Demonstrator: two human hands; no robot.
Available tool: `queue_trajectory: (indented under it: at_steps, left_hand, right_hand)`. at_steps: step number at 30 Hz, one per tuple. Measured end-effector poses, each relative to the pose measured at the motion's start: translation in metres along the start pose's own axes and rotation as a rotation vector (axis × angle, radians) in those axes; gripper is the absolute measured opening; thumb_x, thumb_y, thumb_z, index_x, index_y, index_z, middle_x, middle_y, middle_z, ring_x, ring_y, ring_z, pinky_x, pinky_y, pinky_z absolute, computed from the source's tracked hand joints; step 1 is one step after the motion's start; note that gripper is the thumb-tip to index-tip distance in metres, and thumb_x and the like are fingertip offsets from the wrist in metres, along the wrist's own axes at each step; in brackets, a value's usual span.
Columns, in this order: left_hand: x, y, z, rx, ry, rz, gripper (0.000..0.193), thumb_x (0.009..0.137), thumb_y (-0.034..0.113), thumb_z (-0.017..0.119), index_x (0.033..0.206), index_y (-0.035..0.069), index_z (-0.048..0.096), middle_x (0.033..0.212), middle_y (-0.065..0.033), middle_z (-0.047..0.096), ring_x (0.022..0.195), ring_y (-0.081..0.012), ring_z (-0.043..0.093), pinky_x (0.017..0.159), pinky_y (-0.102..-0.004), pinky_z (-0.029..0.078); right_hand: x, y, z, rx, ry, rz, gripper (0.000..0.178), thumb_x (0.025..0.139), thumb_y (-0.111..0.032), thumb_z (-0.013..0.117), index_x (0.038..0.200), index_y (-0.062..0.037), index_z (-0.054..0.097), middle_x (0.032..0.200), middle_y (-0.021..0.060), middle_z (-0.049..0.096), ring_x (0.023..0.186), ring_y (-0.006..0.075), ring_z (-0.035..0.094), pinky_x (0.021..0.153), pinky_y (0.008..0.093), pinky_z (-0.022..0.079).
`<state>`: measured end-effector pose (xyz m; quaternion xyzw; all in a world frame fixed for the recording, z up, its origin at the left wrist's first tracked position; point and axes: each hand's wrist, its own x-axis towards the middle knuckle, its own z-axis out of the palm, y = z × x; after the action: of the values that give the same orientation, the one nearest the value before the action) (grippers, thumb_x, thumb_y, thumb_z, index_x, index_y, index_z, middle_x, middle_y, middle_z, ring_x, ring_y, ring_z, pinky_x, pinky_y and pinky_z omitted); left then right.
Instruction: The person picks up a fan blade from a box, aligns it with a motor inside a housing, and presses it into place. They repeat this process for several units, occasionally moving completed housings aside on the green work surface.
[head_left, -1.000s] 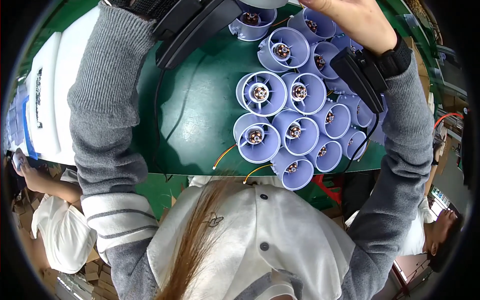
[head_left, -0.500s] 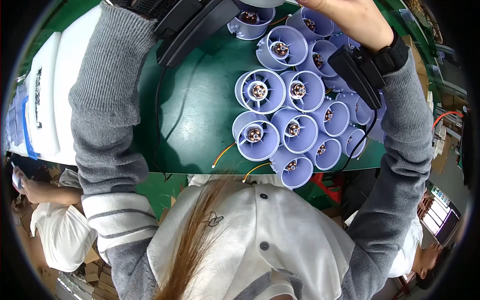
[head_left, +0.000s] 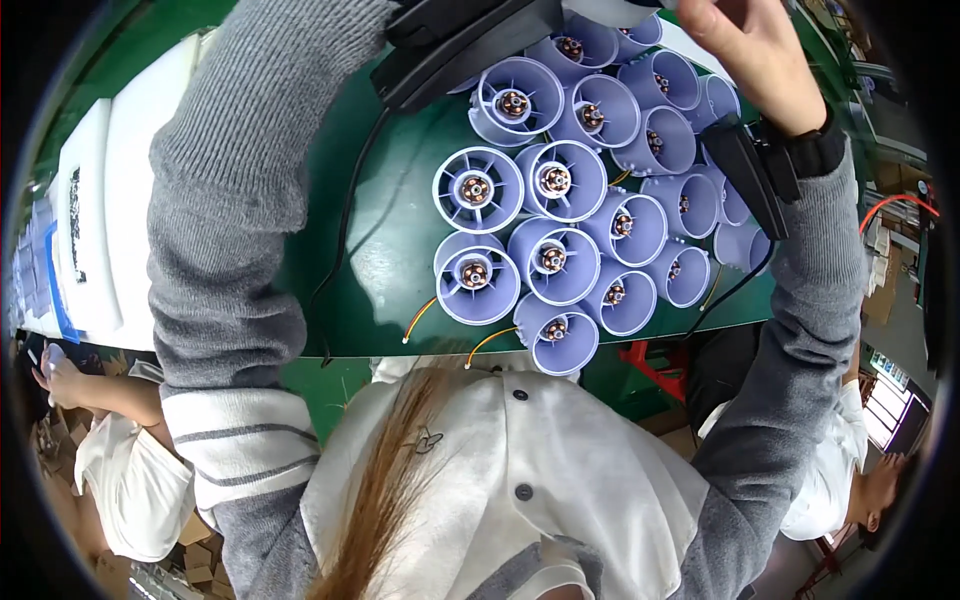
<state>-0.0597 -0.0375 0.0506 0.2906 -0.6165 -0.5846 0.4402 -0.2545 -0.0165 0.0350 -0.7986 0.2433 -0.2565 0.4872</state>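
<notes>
My right hand is at the top right, over the far part of a group of purple round fan housings. Its thumb stands apart from its curled fingers, nothing shows between them, and the fingertips are partly cut off by the top edge. The left forearm reaches up past the frame, so my left hand is out of sight. Beyond its black wrist device, a pale greyish rounded piece shows at the top edge. Each upright housing has a copper-wound motor core in its middle.
Thin wires with white plugs stick out from the near housings on the green tabletop. Black cables hang from both wrist devices. White foam blocks lie at left. Other people are at both sides.
The housings appear shifted left and lower in view, and more far ones show. My right hand has drawn away from the pale piece; my left forearm reaches further right.
</notes>
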Motion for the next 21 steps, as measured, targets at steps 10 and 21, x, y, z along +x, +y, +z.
queue_trajectory:
  at_steps: [10,21]
  left_hand:
    - [-0.003,-0.032,0.007,0.154,-0.116,0.354,0.047,0.081,0.032,0.070,0.116,0.003,0.057,0.102,-0.0043,0.061,0.092,-0.0117,0.057,0.080,-0.0254,0.046]
    - [-0.005,-0.039,0.003,0.129,-0.087,0.342,0.043,0.083,0.028,0.069,0.115,0.002,0.057,0.101,-0.0047,0.062,0.089,-0.0120,0.059,0.079,-0.0248,0.048]
  right_hand:
    - [-0.003,0.025,-0.004,0.250,-0.042,0.116,0.083,0.082,-0.023,0.072,0.142,-0.0036,0.018,0.133,0.0093,0.042,0.117,0.0179,0.047,0.099,0.0335,0.041]
    - [0.015,0.069,-0.001,0.624,-0.252,-0.432,0.081,0.085,-0.019,0.068,0.143,-0.0029,0.014,0.137,0.0115,0.037,0.125,0.0207,0.040,0.103,0.0353,0.037]
